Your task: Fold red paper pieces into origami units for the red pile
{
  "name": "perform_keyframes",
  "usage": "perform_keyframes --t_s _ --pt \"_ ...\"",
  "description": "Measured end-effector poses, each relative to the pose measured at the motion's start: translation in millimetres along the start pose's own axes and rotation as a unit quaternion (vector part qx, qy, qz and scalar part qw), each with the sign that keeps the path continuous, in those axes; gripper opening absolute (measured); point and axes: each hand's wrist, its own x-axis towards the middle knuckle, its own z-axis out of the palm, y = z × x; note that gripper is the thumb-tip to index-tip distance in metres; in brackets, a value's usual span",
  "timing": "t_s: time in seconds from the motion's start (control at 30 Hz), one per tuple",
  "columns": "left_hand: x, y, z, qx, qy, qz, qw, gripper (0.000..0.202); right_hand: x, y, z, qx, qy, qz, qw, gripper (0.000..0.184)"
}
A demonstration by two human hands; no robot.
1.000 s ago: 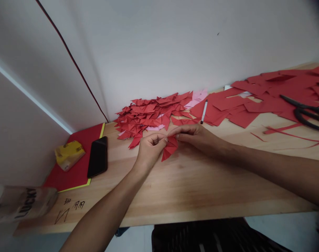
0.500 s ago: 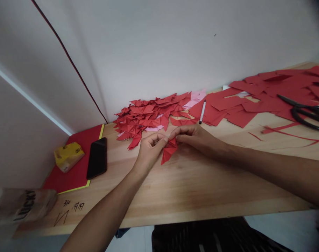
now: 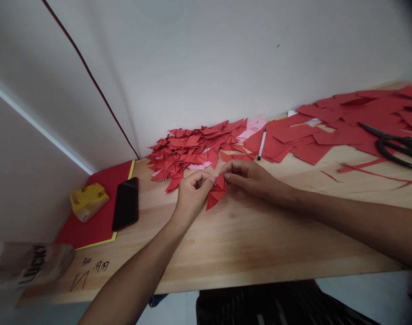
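Note:
Between my two hands is a small piece of folded red paper (image 3: 216, 194), creased into pointed flaps and held just above the wooden table. My left hand (image 3: 195, 192) pinches its upper left part between thumb and fingers. At its upper right edge, my right hand (image 3: 246, 176) has thumb and index finger closed on the paper. Part of the paper is hidden behind the fingertips. Right behind my hands lies a heap of similar folded red papers (image 3: 189, 146), with some pink pieces among them.
Flat red paper sheets (image 3: 328, 126) spread along the wall at the right, with black-handled scissors (image 3: 392, 142) on them. A white marker (image 3: 261, 144) lies near the heap. Left are a black phone (image 3: 125, 204), a yellow packet (image 3: 89, 201) on a red folder (image 3: 97, 230), and a "LUCKY" bag (image 3: 33, 264).
My right hand has shifted slightly to the left and its fingers have changed position on the paper's edge. The folded paper has moved a little left. My left hand keeps its pinch.

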Motion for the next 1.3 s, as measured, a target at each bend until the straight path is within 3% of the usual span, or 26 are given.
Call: perform_keyframes --t_s 0.27,0.37,0.5,0.67,0.9,1.1,1.3 --pt "-1.1 1.7 -0.2 0.024 -0.018 0.005 1.0 0.021 -0.1 -4.1 -2.7 -0.069 0.028 -0.052 0.996 0.013" --pt "-3.1 5.4 1.6 0.032 -0.041 0.011 0.999 0.021 0.7 -2.9 -3.7 -0.049 0.021 -0.035 0.998 0.011" --pt "-3.9 7.9 3.2 0.039 -0.024 0.017 0.999 0.019 0.1 -6.0 -3.1 -0.023 0.006 0.0 1.0 0.015" --pt "-3.7 5.7 2.4 0.04 -0.007 0.024 0.999 0.018 -2.2 -8.6 -1.8 -0.046 -0.001 -0.023 0.999 0.025" --pt "-8.0 9.7 4.7 0.112 -0.002 0.068 0.991 0.016 -1.5 -5.2 -3.4 -0.086 0.013 -0.049 0.995 0.021" --pt "-8.9 13.0 5.9 0.133 -0.03 0.077 0.988 0.015 -2.1 -11.0 -2.5 -0.173 0.027 -0.03 0.984 0.02" --pt "-8.2 11.7 4.8 0.155 -0.053 0.092 0.982 0.014 -2.3 -9.3 -1.5 -0.174 0.018 -0.026 0.984 0.022"
